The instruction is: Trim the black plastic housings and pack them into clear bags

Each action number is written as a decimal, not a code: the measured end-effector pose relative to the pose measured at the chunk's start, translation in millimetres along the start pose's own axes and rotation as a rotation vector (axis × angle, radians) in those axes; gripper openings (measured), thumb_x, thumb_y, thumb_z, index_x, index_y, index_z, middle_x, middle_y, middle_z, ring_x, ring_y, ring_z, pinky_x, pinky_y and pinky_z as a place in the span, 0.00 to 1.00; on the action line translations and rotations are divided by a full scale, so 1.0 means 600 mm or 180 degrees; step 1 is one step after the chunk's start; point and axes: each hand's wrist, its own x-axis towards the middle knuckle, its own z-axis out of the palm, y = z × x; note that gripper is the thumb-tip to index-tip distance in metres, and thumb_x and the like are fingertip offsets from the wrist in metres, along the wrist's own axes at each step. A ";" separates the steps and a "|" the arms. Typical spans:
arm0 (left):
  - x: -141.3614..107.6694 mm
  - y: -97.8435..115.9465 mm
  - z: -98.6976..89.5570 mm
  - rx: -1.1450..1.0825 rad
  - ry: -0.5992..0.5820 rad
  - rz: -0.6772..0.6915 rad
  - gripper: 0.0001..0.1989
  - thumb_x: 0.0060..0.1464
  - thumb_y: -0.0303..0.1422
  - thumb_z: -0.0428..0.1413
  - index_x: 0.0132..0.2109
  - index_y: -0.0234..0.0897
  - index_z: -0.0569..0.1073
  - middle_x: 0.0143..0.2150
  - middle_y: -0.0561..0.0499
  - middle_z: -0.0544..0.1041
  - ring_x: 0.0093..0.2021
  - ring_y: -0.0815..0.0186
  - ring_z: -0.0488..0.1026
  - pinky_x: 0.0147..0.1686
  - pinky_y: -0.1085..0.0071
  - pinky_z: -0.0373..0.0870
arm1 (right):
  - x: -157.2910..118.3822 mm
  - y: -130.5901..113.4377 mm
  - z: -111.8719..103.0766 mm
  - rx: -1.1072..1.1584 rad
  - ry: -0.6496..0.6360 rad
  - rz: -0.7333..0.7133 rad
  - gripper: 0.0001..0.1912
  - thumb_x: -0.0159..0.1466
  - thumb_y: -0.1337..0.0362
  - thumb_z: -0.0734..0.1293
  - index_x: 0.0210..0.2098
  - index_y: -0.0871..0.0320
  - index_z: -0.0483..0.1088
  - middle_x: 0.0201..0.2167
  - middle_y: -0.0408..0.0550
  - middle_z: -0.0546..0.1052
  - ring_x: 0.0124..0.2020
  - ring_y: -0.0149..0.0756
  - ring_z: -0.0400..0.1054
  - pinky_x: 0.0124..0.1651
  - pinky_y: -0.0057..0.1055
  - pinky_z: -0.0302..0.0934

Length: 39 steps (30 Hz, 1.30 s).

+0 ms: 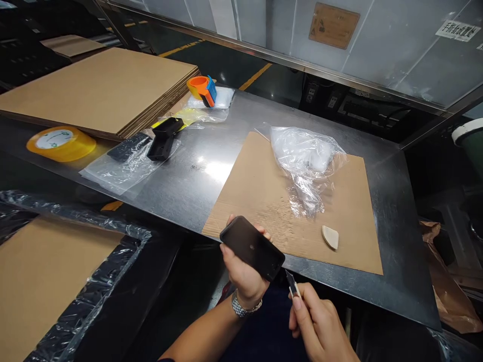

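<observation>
A black rectangular case-like part (252, 247) lies tilted in my left hand (243, 276), whose fingers wrap round its edges; a metal watch band circles that wrist. My right hand (315, 319) pinches a small utility knife (292, 285), its blade pointing up beside the lower right corner of the black part, not touching it. Beyond both hands a cardboard sheet (256, 186) lies on the metal table (192, 186). On the sheet are a crumpled clear plastic bag (309, 156) and a small beige quarter-round piece (330, 237).
At the left stand stacked cardboard sheets (101, 90), a yellow tape roll (62, 144), and black trays (164, 140) on clear plastic. An orange and blue tape dispenser (206, 90) sits farther back. A plastic-lined box (49, 281) is at lower left.
</observation>
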 end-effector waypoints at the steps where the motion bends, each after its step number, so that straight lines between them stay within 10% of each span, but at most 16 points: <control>1: 0.001 -0.001 -0.001 -0.0008 0.0014 -0.0027 0.21 0.51 0.52 0.47 0.49 0.50 0.69 0.29 0.52 0.74 0.27 0.68 0.69 0.28 0.73 0.67 | -0.002 0.001 0.000 -0.0233 0.0026 -0.0137 0.13 0.68 0.61 0.49 0.34 0.56 0.60 0.20 0.40 0.69 0.17 0.25 0.63 0.22 0.21 0.57; 8: 0.004 -0.002 -0.003 -0.0051 0.0009 -0.0081 0.21 0.51 0.51 0.48 0.48 0.48 0.69 0.30 0.51 0.74 0.28 0.68 0.69 0.28 0.74 0.68 | -0.004 0.020 0.008 -0.1731 0.0630 -0.1333 0.24 0.64 0.73 0.54 0.60 0.68 0.51 0.29 0.52 0.75 0.26 0.35 0.71 0.28 0.27 0.65; 17: 0.006 -0.004 -0.009 0.0064 -0.0417 0.0130 0.22 0.53 0.51 0.46 0.50 0.48 0.69 0.29 0.51 0.74 0.27 0.67 0.70 0.28 0.72 0.69 | 0.002 -0.014 -0.015 -0.0859 -0.0442 -0.0217 0.15 0.68 0.64 0.47 0.39 0.59 0.63 0.21 0.42 0.69 0.19 0.28 0.64 0.24 0.23 0.56; 39: 0.002 -0.008 -0.026 0.0305 -0.0942 0.0213 0.23 0.54 0.51 0.45 0.52 0.48 0.67 0.31 0.50 0.76 0.28 0.65 0.71 0.28 0.68 0.70 | 0.002 0.001 -0.006 -0.0685 -0.0493 -0.0024 0.16 0.68 0.60 0.47 0.32 0.56 0.61 0.16 0.38 0.63 0.16 0.27 0.59 0.21 0.23 0.51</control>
